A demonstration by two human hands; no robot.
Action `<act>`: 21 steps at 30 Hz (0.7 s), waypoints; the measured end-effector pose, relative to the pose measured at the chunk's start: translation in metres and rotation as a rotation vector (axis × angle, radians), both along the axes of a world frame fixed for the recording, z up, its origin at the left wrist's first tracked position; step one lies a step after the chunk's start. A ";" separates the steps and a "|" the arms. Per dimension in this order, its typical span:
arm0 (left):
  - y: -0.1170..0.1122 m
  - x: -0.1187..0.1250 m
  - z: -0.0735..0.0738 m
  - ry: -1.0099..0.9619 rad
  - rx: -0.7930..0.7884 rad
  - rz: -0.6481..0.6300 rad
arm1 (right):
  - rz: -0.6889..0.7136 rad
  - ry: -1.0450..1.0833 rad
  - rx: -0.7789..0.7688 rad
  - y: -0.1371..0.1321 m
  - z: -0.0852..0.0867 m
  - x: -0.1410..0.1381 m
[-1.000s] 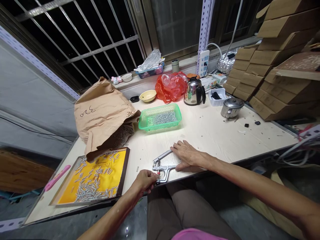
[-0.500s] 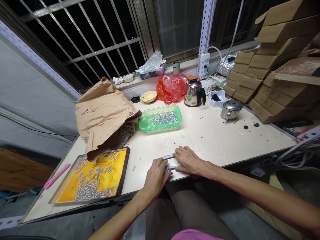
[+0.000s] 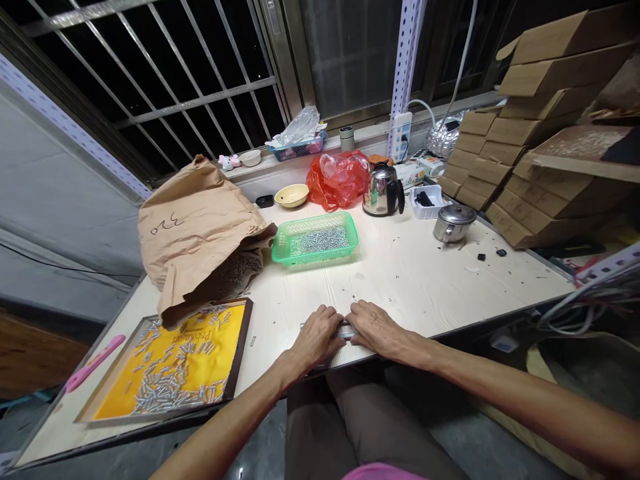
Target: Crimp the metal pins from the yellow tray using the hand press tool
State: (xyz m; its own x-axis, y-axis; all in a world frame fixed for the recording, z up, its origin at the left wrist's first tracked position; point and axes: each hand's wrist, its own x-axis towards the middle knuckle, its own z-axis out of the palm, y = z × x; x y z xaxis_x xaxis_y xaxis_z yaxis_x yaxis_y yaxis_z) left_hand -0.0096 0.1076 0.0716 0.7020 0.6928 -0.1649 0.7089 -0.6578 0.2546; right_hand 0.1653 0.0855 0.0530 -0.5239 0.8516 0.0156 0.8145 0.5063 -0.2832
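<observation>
At the front edge of the table (image 3: pixel 390 283), a grey metal bar-like piece (image 3: pixel 346 331) shows in the gap between my hands. Its ends are covered, so I cannot tell its exact kind. My left hand (image 3: pixel 319 335) is closed over its left part, fingers bent and pointing away from me. My right hand (image 3: pixel 374 327) grips the right part, with the thumb near the left thumb. To the left, a shallow tray (image 3: pixel 243 347) with a yellow lining holds many loose small metal pins. Beyond my hands stands a green plastic basket (image 3: pixel 280 257) with more small metal pieces.
A brown paper sack (image 3: pixel 195 227) lies open at the left, near a pink-handled tool (image 3: pixel 95 363). Along the back are a yellow bowl (image 3: pixel 291 196), a red plastic bag (image 3: pixel 337 180), a kettle (image 3: pixel 381 193) and a lidded metal pot (image 3: pixel 454 223). Cardboard boxes (image 3: pixel 545 133) are stacked at right.
My left hand has shifted up and right, closer to my right hand. The grey metal piece is now mostly covered by my hands. The whole view has shifted slightly.
</observation>
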 end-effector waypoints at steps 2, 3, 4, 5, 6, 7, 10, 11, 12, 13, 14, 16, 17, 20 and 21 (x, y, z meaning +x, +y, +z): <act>0.000 0.000 -0.004 -0.022 0.014 -0.002 | 0.001 0.011 0.025 0.002 -0.008 -0.001; 0.001 0.000 -0.006 -0.033 0.018 0.001 | 0.001 0.014 0.024 0.003 -0.012 -0.001; 0.001 0.000 -0.007 -0.043 0.021 0.007 | 0.001 0.016 0.019 0.004 -0.015 -0.001; 0.000 0.000 -0.009 -0.049 0.022 0.014 | 0.004 0.019 0.011 0.005 -0.017 -0.001; 0.000 0.001 -0.010 -0.051 0.020 0.022 | 0.007 0.023 0.004 0.006 -0.018 -0.001; -0.001 0.002 -0.010 -0.049 0.017 0.031 | 0.010 0.028 0.000 0.006 -0.018 -0.001; -0.009 0.003 -0.008 -0.036 0.011 0.062 | 0.025 0.059 0.004 0.003 -0.015 0.002; -0.012 0.002 -0.006 -0.043 0.012 0.070 | 0.037 0.077 0.013 0.001 -0.014 0.002; -0.016 0.000 -0.005 -0.059 0.015 0.074 | 0.047 0.098 0.024 -0.002 -0.013 0.003; -0.021 -0.004 -0.005 -0.085 0.016 0.074 | 0.053 0.117 0.037 -0.006 -0.012 0.004; -0.025 -0.009 -0.005 -0.119 0.019 0.081 | 0.051 0.133 0.052 -0.009 -0.012 0.005; -0.032 -0.027 -0.005 -0.186 0.049 0.158 | 0.031 0.164 0.075 -0.017 -0.012 0.008; -0.034 -0.038 -0.005 -0.198 0.096 0.246 | 0.025 0.180 0.086 -0.020 -0.014 0.009; -0.034 -0.083 -0.001 -0.061 0.351 0.552 | 0.043 0.230 0.112 -0.029 -0.018 0.014; -0.032 -0.099 0.001 0.034 0.431 0.611 | 0.046 0.239 0.117 -0.030 -0.020 0.015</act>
